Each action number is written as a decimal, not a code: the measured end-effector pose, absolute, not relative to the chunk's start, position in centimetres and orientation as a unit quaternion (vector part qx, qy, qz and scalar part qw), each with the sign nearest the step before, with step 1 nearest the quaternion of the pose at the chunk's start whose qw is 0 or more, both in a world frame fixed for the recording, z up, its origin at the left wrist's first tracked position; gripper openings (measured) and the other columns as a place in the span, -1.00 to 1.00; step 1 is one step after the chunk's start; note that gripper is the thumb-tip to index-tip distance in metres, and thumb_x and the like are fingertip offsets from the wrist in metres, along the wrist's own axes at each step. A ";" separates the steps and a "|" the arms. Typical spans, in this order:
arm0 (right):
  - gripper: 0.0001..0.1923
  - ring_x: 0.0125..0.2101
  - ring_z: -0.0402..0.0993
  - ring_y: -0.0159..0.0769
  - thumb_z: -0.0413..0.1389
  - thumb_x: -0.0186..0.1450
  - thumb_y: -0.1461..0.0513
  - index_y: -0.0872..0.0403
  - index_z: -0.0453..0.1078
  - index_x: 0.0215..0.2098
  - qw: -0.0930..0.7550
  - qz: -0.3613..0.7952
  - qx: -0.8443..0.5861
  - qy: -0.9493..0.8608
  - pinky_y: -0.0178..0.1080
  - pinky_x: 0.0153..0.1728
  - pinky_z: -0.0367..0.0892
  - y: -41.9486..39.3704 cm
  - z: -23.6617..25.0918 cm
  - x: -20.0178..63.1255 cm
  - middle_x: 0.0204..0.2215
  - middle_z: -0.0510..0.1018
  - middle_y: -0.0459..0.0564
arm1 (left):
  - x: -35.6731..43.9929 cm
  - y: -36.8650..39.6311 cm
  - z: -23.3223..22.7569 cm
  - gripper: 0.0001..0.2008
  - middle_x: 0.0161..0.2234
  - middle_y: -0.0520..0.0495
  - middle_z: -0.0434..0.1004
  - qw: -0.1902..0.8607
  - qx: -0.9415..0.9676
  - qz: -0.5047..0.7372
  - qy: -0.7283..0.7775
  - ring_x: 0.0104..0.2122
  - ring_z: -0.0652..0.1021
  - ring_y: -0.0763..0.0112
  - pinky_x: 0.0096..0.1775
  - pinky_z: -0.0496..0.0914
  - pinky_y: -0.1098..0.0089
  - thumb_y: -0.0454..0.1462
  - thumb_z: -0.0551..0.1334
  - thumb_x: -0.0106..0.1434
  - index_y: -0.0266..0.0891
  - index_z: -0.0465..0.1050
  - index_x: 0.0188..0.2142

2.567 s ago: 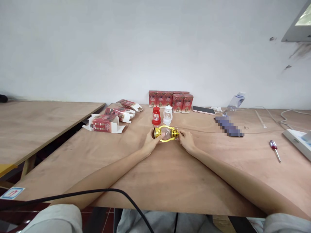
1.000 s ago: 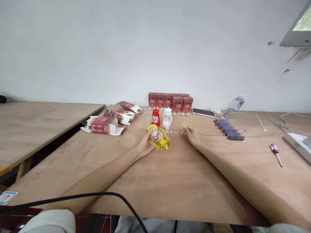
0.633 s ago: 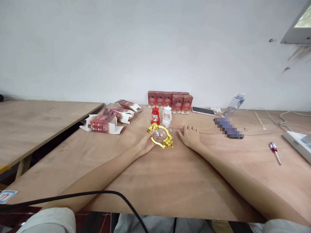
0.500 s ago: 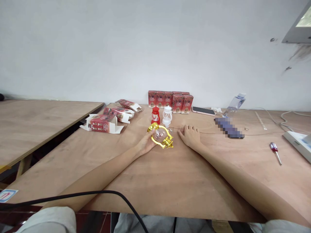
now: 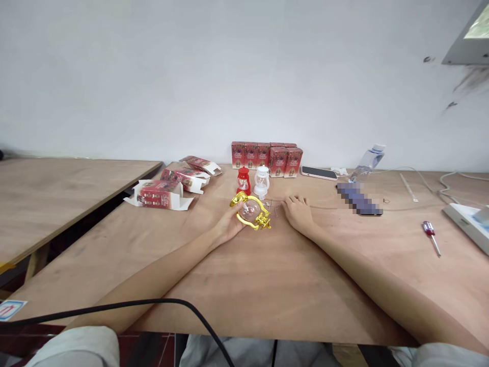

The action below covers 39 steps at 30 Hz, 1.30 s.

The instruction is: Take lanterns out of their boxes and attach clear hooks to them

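The left hand (image 5: 228, 228) fingers hold the gold lamp (image 5: 251, 211). The right hand (image 5: 299, 214) lies flat, fingers spread, on the table (image 5: 267, 285). The near table edge is far, with bare wood between.

left hand (image 5: 228, 228) gripping gold lantern (image 5: 251, 210), right hand (image 5: 298, 213) flat

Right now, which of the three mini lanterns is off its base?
The gold lantern, tipped over in the left hand. The red lantern and white lantern stand upright behind it.

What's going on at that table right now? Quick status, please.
Left hand grips shiny gold toy lantern with clear globe, tilted. Right hand flat on plywood table, empty. Small red lantern and white lantern stand just behind.
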State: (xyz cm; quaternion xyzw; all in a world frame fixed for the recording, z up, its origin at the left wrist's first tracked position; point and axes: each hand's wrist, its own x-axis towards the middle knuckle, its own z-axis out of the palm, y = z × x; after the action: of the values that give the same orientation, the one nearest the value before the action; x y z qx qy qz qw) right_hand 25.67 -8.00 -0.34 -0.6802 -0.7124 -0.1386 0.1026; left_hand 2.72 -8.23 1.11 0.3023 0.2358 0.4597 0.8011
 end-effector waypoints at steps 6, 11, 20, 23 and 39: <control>-0.73 -0.09 0.27 -0.11 -0.10 0.35 0.21 0.07 0.40 -0.15 0.104 -0.104 -0.669 -0.729 -0.16 -0.14 0.04 -8.0 -0.2 25.7 -0.12 0.49 0.08 | 2.6 -8.4 1.2 -0.85 -0.33 -0.10 0.56 0.807 0.300 0.453 0.232 -0.30 0.55 0.39 -0.07 0.39 0.35 -0.28 0.21 0.23 -0.35 0.46 -0.26; -0.72 -0.11 0.28 -0.12 -0.10 0.36 0.20 0.12 0.41 -0.17 0.091 -0.112 -0.676 -0.723 -0.17 -0.16 0.05 -8.1 0.0 25.6 -0.15 0.49 0.11 | 2.5 -8.5 1.3 -0.86 -0.38 -0.08 0.55 0.803 0.305 0.451 0.243 -0.35 0.55 0.42 -0.09 0.39 0.34 -0.29 0.17 0.24 -0.34 0.46 -0.31; -0.64 -0.18 0.31 -0.06 -0.21 0.29 0.44 0.28 0.41 -0.18 -0.019 -0.228 -0.590 -0.775 -0.13 -0.23 0.06 -9.2 0.9 24.1 -0.22 0.50 0.27 | 2.6 -8.5 1.4 -0.81 -0.36 -0.10 0.55 0.803 0.298 0.453 0.247 -0.34 0.55 0.39 -0.12 0.41 0.33 -0.29 0.11 0.28 -0.34 0.46 -0.27; -0.63 -0.23 0.33 -0.06 -0.20 0.27 0.48 0.31 0.44 -0.22 -0.050 -0.248 -0.563 -0.787 -0.13 -0.24 0.07 -9.9 1.1 23.4 -0.31 0.51 0.27 | 2.7 -8.7 1.6 -0.83 -0.34 -0.09 0.55 0.804 0.292 0.455 0.247 -0.32 0.56 0.40 -0.13 0.42 0.35 -0.29 0.12 0.28 -0.34 0.45 -0.27; -0.67 -0.25 0.33 -0.05 -0.13 0.23 0.48 0.30 0.47 -0.24 -0.027 -0.232 -0.586 -0.776 -0.14 -0.26 0.06 -10.1 1.3 23.2 -0.32 0.52 0.28 | 2.7 -8.7 1.7 -0.85 -0.35 -0.08 0.56 0.803 0.304 0.452 0.240 -0.34 0.56 0.39 -0.05 0.37 0.30 -0.28 0.16 0.25 -0.33 0.46 -0.30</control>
State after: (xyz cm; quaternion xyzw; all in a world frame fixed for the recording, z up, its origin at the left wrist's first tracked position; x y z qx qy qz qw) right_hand 23.23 -10.09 1.33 -0.5863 -0.7756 -0.2324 -0.0268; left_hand 2.70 -8.71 1.69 0.3036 0.2405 0.4521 0.8035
